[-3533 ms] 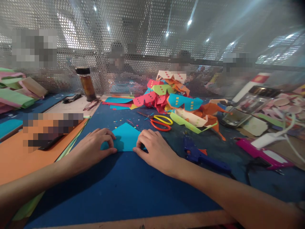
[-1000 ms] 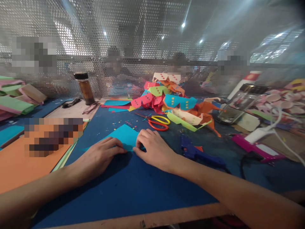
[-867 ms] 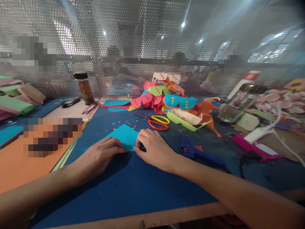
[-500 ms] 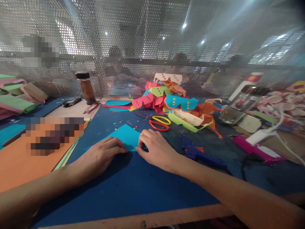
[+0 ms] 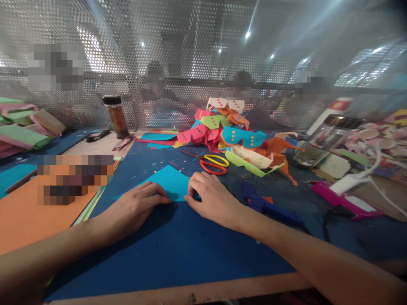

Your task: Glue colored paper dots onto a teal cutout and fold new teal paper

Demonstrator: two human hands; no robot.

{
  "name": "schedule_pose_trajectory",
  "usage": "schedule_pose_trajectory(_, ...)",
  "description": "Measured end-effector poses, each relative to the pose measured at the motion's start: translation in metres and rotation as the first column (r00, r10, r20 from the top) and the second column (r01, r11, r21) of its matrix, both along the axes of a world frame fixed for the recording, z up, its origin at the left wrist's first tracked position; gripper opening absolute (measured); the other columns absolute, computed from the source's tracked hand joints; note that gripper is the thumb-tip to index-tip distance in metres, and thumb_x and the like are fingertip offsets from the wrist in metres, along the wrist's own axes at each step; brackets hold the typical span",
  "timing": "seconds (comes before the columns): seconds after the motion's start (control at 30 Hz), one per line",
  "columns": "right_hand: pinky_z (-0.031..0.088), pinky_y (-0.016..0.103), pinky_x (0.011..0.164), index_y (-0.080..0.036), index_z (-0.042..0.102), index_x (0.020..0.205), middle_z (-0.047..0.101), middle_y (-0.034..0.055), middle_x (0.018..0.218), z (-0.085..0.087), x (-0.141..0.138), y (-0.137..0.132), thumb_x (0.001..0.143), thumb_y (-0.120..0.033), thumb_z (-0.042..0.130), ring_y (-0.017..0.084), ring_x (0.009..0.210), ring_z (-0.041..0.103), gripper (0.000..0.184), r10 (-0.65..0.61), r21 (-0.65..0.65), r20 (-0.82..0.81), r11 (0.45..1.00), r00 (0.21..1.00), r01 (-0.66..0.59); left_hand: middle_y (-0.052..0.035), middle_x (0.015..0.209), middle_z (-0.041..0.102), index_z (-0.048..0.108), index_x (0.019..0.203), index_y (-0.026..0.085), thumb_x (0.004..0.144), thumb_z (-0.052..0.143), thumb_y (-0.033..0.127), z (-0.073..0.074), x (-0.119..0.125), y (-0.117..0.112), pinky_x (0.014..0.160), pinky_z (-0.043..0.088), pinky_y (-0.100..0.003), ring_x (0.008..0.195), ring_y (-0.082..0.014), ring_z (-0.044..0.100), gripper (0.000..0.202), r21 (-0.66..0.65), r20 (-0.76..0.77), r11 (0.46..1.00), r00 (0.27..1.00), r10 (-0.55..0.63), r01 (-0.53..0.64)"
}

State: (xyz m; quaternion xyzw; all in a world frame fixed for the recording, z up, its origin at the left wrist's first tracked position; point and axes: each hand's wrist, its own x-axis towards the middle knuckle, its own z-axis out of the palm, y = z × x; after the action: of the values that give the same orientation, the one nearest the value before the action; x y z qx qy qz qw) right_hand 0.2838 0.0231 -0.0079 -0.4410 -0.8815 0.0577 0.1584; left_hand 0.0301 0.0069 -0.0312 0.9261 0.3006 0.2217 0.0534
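A sheet of bright blue paper [image 5: 173, 180], folded to a point at its far side, lies flat on the dark blue table top. My left hand [image 5: 140, 207] rests on its left part, with thumb and fingers closed together at the near edge. Over the right part, my right hand [image 5: 211, 197] is curled, thumb and fingertips pinching the near edge. Both hands cover the paper's side corners. Beyond my right hand lie scissors [image 5: 214, 163] with red and yellow handles.
A heap of colourful folded paper shapes [image 5: 243, 137] stands at the back. To the right are a blue glue gun [image 5: 270, 205], a glass jar [image 5: 321, 142] and a magenta power strip [image 5: 348, 199]. Orange paper [image 5: 28, 216] and a brown-filled bottle [image 5: 117, 118] are on the left.
My right hand has slid slightly to the right along the paper's near edge. The left hand stays in nearly the same place on the paper.
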Motion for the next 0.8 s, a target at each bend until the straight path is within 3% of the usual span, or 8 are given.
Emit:
schedule_pose_trajectory(0.37, 0.039, 0.035, 0.087, -0.019, 0.055, 0.074, 0.059, 0.003, 0.092, 0.004, 0.007, 0.002, 0.088, -0.022, 0.064, 0.02, 0.093, 0.054, 0.017, 0.011, -0.001, 0.009, 1.0, 1.0, -0.011, -0.0072, 0.114, 0.064, 0.064, 0.121, 0.023, 0.101, 0.035, 0.008, 0.0, 0.0, 0.0, 0.088, 0.055, -0.033, 0.103, -0.0185, 0.062, 0.038, -0.001, -0.003, 1.0, 1.0, -0.004, 0.004)
schedule_pose_trajectory(0.8, 0.038, 0.036, 0.084, -0.02, 0.06, 0.076, 0.06, 0.0027, 0.093, 0.007, 0.015, 0.004, 0.09, -0.028, 0.068, 0.02, 0.094, 0.056, 0.018, 0.013, -0.01, 0.042, 1.0, 0.999, -0.012, -0.0059, 0.112, 0.065, 0.065, 0.118, 0.023, 0.099, 0.037, 0.005, 0.001, 0.001, 0.001, 0.087, 0.054, -0.029, 0.1, -0.0163, 0.063, 0.039, 0.019, 0.027, 1.0, 1.0, -0.014, 0.013)
